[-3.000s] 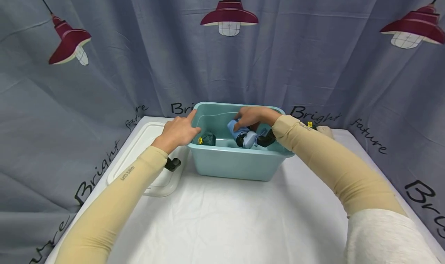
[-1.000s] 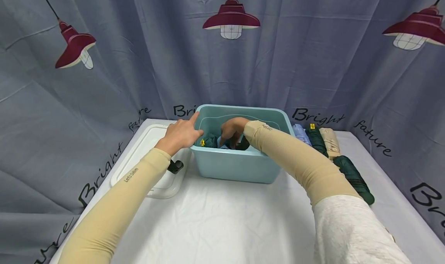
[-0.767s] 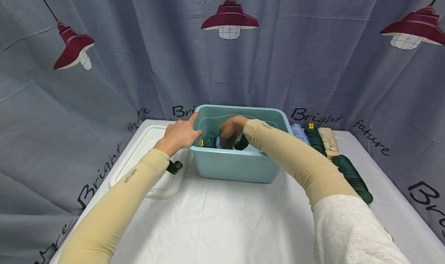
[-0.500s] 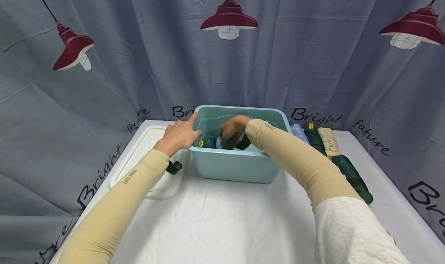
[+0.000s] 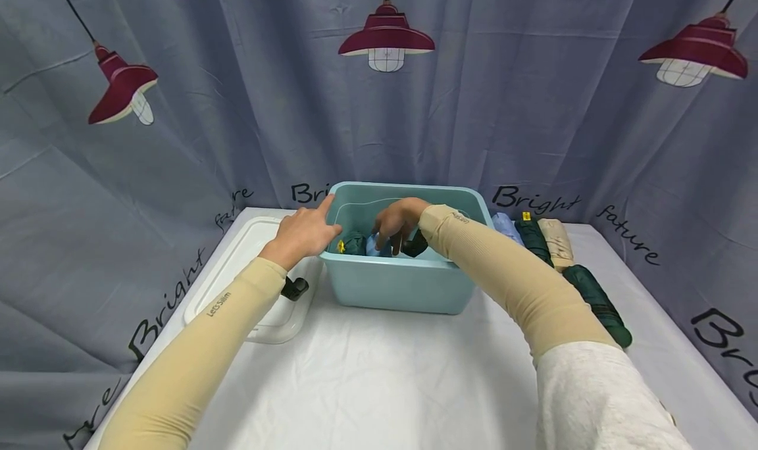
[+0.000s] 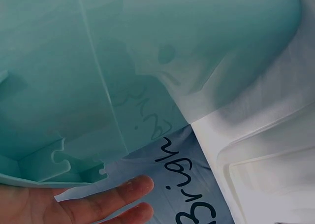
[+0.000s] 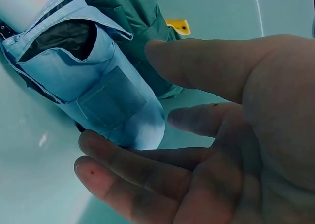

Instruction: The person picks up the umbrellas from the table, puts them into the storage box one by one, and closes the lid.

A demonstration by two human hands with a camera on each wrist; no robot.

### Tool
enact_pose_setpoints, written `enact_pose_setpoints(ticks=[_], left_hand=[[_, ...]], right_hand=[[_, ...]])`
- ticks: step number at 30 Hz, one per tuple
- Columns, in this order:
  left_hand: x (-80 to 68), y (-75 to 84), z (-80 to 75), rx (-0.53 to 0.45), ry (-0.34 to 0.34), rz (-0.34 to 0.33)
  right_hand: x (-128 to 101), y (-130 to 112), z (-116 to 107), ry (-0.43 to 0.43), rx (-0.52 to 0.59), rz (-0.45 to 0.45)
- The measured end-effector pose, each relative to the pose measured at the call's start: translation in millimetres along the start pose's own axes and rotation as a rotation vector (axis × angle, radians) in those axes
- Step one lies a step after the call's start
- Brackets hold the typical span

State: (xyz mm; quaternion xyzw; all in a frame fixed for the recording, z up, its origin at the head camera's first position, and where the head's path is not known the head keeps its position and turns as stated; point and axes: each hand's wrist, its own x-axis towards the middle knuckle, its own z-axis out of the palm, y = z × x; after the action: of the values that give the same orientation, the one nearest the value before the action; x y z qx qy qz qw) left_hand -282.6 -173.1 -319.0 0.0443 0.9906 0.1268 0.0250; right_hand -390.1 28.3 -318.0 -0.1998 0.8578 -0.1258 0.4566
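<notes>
We are steadying the teal bin [image 5: 395, 282] with our open left hand [image 5: 302, 235] while our right hand [image 5: 398, 221], grip open, is nestling the light-blue folded umbrella [image 7: 106, 103] snugly beside the dark-green umbrella [image 7: 138, 17].

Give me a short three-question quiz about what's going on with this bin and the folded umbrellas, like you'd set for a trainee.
1. True or false: the left hand rests on the rim of the teal bin.
2. Which thing inside the bin lies closest to the right hand? A. the light blue umbrella B. the dark green umbrella C. the clear lid
3. Fill in: the umbrellas outside the bin lie on the table to its ____.

Key
1. True.
2. A; the fingers lie open beside it, not gripping.
3. Right, four in a row.
</notes>
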Motion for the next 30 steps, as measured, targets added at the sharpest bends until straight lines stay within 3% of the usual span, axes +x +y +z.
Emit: enact_pose_setpoints(ticks=[23, 30], left_hand=[[0.2, -0.2, 1.6, -0.014, 0.024, 0.008], [-0.4, -0.8, 1.7, -0.017, 0.025, 0.004]], right_hand=[[-6.0, 12.9, -1.1, 0.001, 0.062, -0.012], [-13.0, 12.6, -2.4, 0.013, 0.028, -0.024]])
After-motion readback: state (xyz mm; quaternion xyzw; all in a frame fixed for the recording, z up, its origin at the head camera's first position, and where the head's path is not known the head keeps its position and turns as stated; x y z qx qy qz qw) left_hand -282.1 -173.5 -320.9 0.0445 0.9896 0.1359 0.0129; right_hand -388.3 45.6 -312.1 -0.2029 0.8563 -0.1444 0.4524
